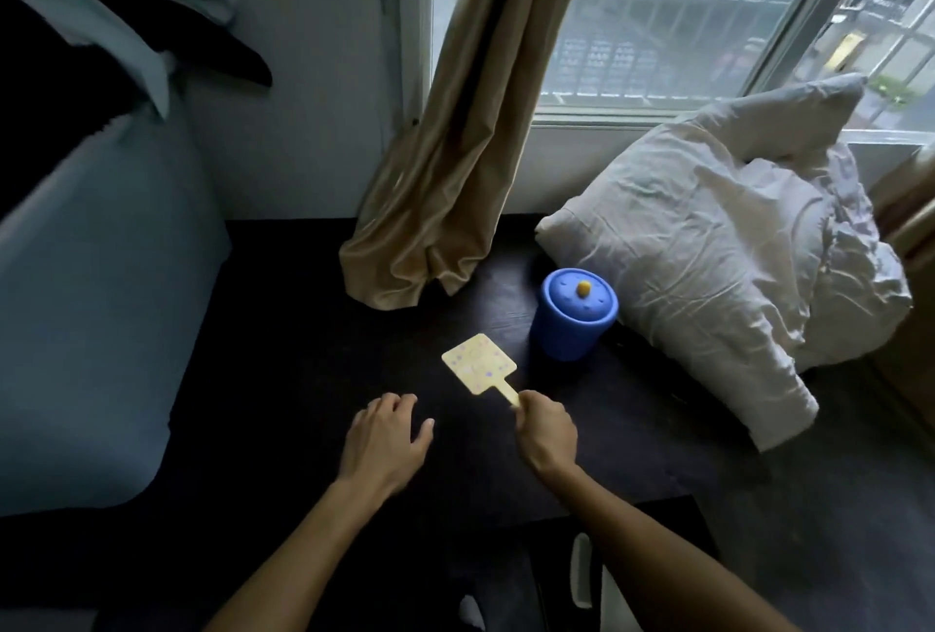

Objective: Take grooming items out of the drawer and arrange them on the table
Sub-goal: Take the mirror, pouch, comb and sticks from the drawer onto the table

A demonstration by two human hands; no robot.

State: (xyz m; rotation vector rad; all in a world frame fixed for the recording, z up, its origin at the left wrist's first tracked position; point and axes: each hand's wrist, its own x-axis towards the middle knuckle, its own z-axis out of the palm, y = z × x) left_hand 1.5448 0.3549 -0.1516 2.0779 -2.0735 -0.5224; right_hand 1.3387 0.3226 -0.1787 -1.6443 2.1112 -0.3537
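The yellow hand mirror (479, 370) is lying flat on the dark table (303, 328), the right hand (546, 431) pinching its handle; the left hand (387, 439) is resting open, grasping nothing; the blue lidded jar (577, 312) is standing just beyond, so placing seems underway; the drawer's remaining contents are not showing clearly.

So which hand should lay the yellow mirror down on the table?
The right hand, probably. It already pinches the handle of the yellow mirror, just above the dark table. The left hand lies flat and empty beside it.
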